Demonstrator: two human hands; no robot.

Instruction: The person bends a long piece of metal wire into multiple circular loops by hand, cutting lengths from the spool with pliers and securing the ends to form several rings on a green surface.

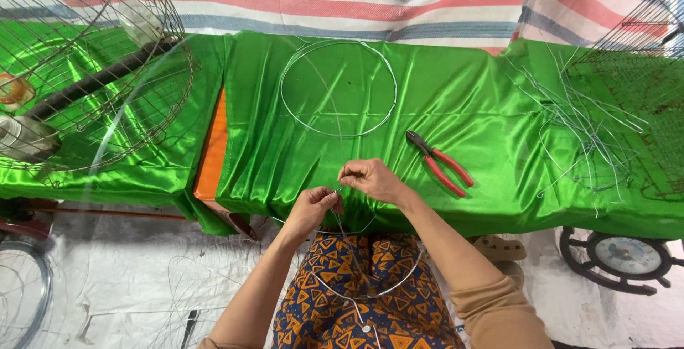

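My left hand point(311, 206) and my right hand point(369, 179) meet at the near edge of a table covered in shiny green cloth point(463, 100). Both pinch a thin wire ring point(399, 283) that hangs down over my patterned lap; the fingers grip it at its top, close together. A second wire ring point(285, 78) lies flat on the cloth beyond my hands. Red-handled pliers point(440, 163) lie on the cloth just right of my right hand, untouched.
A round wire cage frame point(100, 71) with a dark rod stands on the left. A heap of loose cut wires point(584, 128) lies at the right, beside a wire mesh. An orange panel point(212, 149) shows between cloths. A ship-wheel clock point(620, 256) sits on the floor.
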